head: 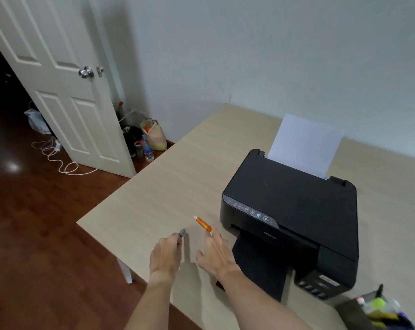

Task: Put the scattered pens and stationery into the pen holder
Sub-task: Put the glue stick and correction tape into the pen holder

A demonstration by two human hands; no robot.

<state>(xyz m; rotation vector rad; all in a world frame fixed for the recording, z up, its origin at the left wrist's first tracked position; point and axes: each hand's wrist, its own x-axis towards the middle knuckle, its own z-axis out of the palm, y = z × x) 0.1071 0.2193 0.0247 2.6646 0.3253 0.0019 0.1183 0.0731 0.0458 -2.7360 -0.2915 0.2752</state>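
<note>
Looking down at a light wood-grain desk (168,186) set against a plain pale wall (249,48), with both hands out over its near-left part. The left hand (166,256) is curled shut around a blue pen (182,232), only the tip being seen poking out toward 1 o'clock past the fingers. Just beside it at 3 o'clock, the right hand (216,251) is seen with an orange pen (203,224) pinched at its fingertips, the pale tip pointed toward 10 o'clock. Whether either pen is touching the desk can't be made out, honestly.

A black printer (294,208) is parked at 2 o'clock from the hands, a white sheet of paper (304,146) standing up in its rear feed. The pen holder (377,310) is found way down at 4 o'clock, at the frame's bottom right corner, dark and blurry, already stuffed with a yellow-green marker and other bits.

Off at 10 o'clock a white panelled door (66,91) is stood open over dark reddish wood flooring (35,222), a white cable (58,158) is coiled beside it, and a water bottle (147,148) plus a bag (155,135) are tucked behind it.
</note>
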